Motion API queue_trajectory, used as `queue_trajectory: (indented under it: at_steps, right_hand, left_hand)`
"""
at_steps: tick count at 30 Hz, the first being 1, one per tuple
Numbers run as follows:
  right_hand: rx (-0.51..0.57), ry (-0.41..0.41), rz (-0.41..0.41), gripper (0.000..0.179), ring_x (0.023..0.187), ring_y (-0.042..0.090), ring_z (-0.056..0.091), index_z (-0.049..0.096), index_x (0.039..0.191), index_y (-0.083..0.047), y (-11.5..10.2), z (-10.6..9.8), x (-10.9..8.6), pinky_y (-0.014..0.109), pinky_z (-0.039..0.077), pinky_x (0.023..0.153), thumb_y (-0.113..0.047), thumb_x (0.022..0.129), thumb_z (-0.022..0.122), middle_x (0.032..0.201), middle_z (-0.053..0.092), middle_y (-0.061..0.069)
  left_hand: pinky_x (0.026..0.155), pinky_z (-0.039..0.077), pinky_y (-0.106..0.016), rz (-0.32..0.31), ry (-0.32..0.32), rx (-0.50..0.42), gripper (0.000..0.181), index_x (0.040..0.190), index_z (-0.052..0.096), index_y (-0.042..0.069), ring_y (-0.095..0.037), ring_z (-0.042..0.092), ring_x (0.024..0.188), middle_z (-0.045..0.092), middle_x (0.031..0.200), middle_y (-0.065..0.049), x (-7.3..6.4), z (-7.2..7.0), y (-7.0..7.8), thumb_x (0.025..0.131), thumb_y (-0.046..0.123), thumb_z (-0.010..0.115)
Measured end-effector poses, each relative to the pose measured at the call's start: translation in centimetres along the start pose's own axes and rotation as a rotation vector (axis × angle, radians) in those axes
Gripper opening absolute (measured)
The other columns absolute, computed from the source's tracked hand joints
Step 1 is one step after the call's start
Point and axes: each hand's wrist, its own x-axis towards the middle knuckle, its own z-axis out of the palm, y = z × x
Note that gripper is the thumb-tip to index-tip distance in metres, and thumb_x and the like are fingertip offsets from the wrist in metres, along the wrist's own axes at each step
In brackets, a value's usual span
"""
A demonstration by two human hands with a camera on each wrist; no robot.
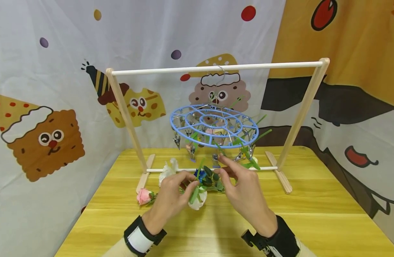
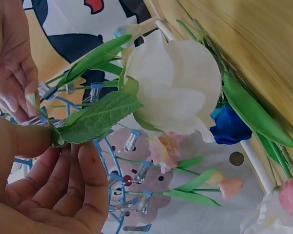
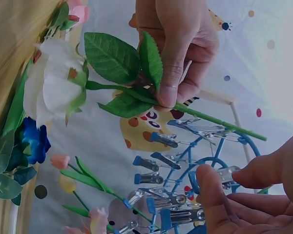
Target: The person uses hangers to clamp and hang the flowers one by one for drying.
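Observation:
My left hand (image 1: pixel 172 194) pinches the green stem of a white artificial rose (image 3: pixel 53 83) between thumb and fingers, just below its serrated leaves (image 2: pixel 100 117). The bloom hangs low, tilted down toward the table, while the stem's bare end points up at the hanger. With thumb and forefinger, my right hand (image 3: pixel 259 190) pinches a metal clip (image 3: pixel 228 175) with blue tips on the round blue hanger (image 1: pixel 213 144). The stem's end (image 3: pixel 251 135) passes close to that clip in the right wrist view. In the head view the rose is partly hidden behind my left hand.
The hanger hooks onto the white bar of a wooden stand (image 1: pixel 216 68). Several flowers hang from other clips, including a peach tulip (image 2: pixel 231 188). On the wooden table (image 1: pixel 209 232) lie a pink rose (image 1: pixel 144 196), a blue rose (image 2: pixel 230 124) and a white flower (image 1: pixel 168 173).

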Motion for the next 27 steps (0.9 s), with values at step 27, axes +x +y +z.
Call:
queue_trajectory:
  at_steps: [27]
  right_hand:
    - [0.002,0.085,0.043,0.040,0.082,0.018,0.087,0.076,0.146,0.001,1.2,0.1,0.9,0.020,0.069,0.076,-0.012,0.109,0.084,0.103,0.090,0.009]
  left_hand:
    - [0.077,0.071,-0.022,-0.109,-0.002,-0.123,0.012,0.113,0.076,0.009,-0.014,0.087,0.087,0.089,0.102,-0.006,0.9,2.8,2.1,0.107,0.007,0.086]
